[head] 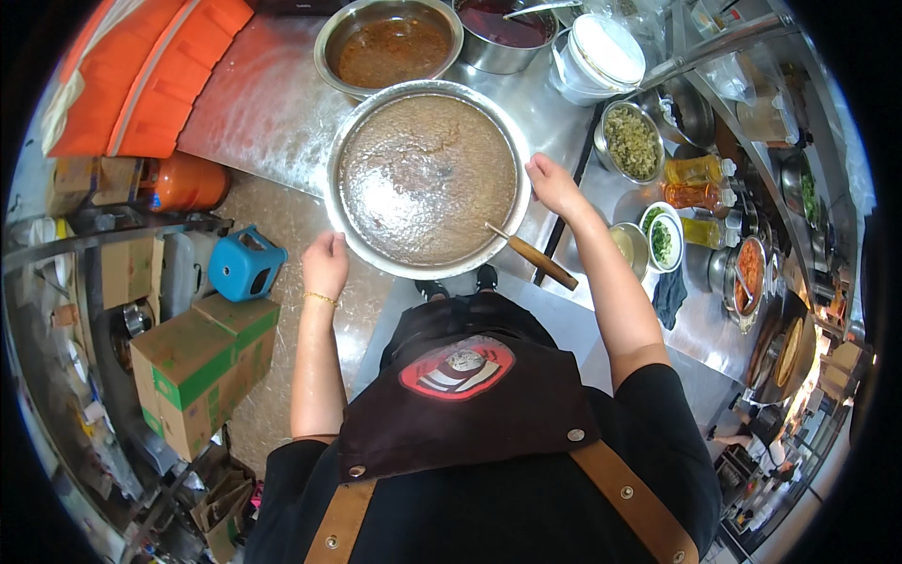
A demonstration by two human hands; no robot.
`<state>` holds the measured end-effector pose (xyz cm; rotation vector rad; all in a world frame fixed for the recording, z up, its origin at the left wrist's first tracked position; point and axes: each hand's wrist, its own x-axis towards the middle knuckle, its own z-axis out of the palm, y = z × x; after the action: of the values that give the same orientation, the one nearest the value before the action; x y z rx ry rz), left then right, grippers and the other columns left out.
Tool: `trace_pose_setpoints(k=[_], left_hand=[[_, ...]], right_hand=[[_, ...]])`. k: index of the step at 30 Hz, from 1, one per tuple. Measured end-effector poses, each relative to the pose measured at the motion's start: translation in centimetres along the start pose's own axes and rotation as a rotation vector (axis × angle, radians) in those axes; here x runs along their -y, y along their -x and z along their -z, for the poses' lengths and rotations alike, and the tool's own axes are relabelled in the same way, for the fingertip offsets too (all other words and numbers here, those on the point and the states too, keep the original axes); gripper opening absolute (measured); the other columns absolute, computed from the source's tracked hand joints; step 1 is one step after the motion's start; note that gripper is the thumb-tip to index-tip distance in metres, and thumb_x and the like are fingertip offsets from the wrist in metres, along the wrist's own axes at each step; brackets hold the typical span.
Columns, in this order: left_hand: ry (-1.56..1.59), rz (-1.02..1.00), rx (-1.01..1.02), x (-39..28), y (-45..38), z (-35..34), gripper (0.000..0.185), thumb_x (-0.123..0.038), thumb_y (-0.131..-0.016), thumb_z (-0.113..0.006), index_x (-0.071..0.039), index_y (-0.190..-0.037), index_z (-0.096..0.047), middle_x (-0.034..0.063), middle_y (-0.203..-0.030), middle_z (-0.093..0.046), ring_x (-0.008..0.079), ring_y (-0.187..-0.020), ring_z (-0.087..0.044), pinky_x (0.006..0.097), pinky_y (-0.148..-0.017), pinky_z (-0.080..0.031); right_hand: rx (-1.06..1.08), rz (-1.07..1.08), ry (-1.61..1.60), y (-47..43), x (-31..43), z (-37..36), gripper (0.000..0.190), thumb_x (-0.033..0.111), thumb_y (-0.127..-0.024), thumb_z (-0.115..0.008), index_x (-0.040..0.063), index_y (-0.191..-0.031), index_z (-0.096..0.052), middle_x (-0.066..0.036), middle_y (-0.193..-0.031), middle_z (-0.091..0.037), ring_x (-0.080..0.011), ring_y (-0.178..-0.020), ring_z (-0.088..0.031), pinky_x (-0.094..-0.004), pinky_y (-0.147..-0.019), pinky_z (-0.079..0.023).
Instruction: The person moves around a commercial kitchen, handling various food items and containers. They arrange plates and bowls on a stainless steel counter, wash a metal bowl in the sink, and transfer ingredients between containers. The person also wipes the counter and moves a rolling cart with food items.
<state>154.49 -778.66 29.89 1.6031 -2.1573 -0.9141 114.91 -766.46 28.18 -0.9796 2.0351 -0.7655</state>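
A wide steel basin (337,211) full of brown, bubbly liquid is before me, partly over the counter edge and above my shoes. My left hand (325,264) grips its rim at the lower left, thumb uppermost. On the right side my right hand (553,187) grips the rim too, its fingers hidden below. A utensil with a wooden handle (542,262) leans over the rim near my right forearm; its far end is under the liquid. Just beyond stands a second steel basin (324,53) with reddish-brown sauce.
A steel pot (504,60) of dark red liquid and a lidded white bucket (599,60) stand behind. Chopped greens in bowls (662,240) and oil bottles (697,196) line the right counter. A blue stool (243,262) sits on cardboard boxes (204,366) at left. A person (764,451) is far right.
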Motion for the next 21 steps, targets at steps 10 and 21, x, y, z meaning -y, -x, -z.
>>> trace_pose_setpoints(k=[10, 21], left_hand=[[0.095, 0.084, 0.018, -0.5, 0.0, -0.3, 0.022, -0.019, -0.09, -0.053, 0.0, -0.081, -0.059, 0.0235, -0.073, -0.059, 0.0408, -0.071, -0.059, 0.0439, -0.065, -0.046], [0.053, 0.107, 0.005, -3.2, -0.3, -1.8, 0.027, -0.023, -0.093, -0.052, 0.0, -0.08, -0.06, 0.0161, -0.066, -0.06, 0.0304, -0.062, -0.059, 0.0386, -0.062, -0.046]], right_hand=[[0.007, -0.175, -0.388, 0.5, -0.4, -0.8, 0.018, 0.022, -0.096, -0.047, 0.008, -0.086, -0.055, 0.003, -0.065, -0.047, -0.0087, -0.055, -0.046, -0.0247, -0.053, -0.04], [0.022, -0.259, -0.498, 1.3, 0.2, 2.3, 0.018, 0.021, -0.095, -0.045, 0.01, -0.085, -0.055, 0.002, -0.066, -0.048, -0.0085, -0.055, -0.044, -0.0241, -0.051, -0.038]])
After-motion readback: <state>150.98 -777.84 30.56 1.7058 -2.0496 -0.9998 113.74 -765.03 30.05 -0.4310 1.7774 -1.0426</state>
